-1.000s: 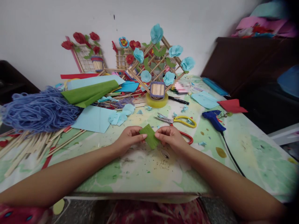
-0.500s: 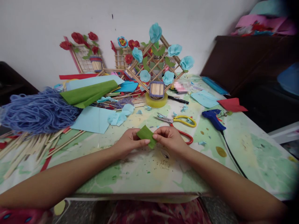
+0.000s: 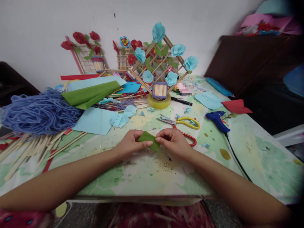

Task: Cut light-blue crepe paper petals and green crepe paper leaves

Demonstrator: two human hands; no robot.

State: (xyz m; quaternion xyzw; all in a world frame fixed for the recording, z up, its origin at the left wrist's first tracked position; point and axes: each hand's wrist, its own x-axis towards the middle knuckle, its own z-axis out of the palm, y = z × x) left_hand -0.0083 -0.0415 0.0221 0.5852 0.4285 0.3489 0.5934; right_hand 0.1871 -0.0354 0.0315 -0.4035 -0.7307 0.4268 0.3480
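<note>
Head view: the left grip (image 3: 131,141) and right grip (image 3: 174,141) both pinch a green crepe-paper piece (image 3: 146,137), held over the tabletop (image 3: 106,183). Uneven tugging could tear or crease the thin paper; an outward swing of the right grip could knock the scissors (image 3: 175,121) just beyond.

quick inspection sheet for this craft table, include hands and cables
Surface: table under a green-and-white patterned cover, dark specks near the front
Job's things: small piece of green paper, held above the table
Clutter: blue yarn and sticks at left, scissors beyond the right hand, paper scraps
Hands: left hand and right both pinch the paper
Cables: dark cord from blue glue gun
Surroundings: pale wall behind, dark cabinet at right
</note>
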